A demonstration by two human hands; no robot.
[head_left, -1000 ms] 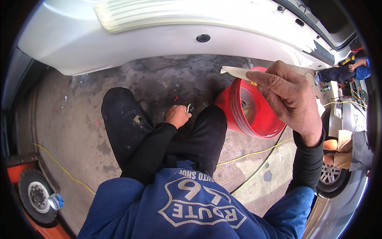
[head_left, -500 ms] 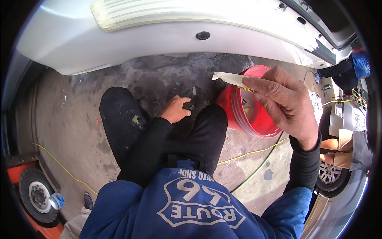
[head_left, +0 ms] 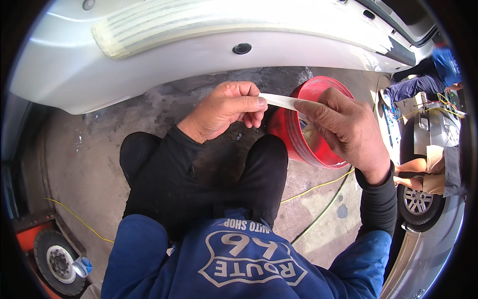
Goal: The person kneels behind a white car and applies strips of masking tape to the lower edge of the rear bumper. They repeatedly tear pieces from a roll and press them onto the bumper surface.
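A pale strip of masking tape [head_left: 279,100] stretches between both my hands. My left hand [head_left: 226,108] pinches its left end between thumb and forefinger. My right hand [head_left: 343,127] grips the other end, right above a red plastic bucket [head_left: 291,137] standing on the concrete floor. I am crouched in black trousers, knees below the hands. In front of me is a silver car bumper [head_left: 189,55] with a wide band of pale masking tape [head_left: 164,25] stuck along its upper part.
A yellow cord [head_left: 318,185] and a dark hose run across the stained floor at the right. Another silver car with a wheel [head_left: 416,202] stands at far right, a person beyond it. An orange jack with a wheel [head_left: 57,259] sits lower left.
My left hand has risen from the floor between my knees and taken the free end of the strip. The right hand has moved slightly left and lower with the strip.
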